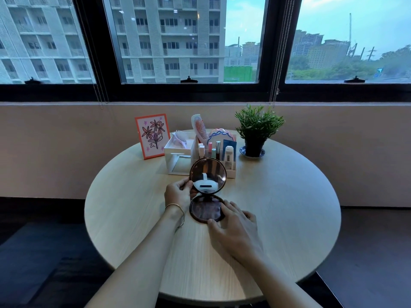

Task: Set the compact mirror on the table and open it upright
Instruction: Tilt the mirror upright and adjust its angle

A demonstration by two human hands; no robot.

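Compact mirror (208,192) on the round counter (289,207), just before the person: base flat, lid raised near upright, hinge between the halves. Left hand (179,193), nearer the lid, pinches the lid's left rim with fingertips. Right hand (233,225), fingers loosely spread, presses the base's near-right edge, steadying it.

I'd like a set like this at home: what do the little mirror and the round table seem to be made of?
The mirror looks like glossy dark brown plastic around reflective glass: its rim shines and the raised half shows a reflection. The table looks like pale wood or a wood-look laminate, matte, with fine straight grain lines; which of the two I cannot tell.
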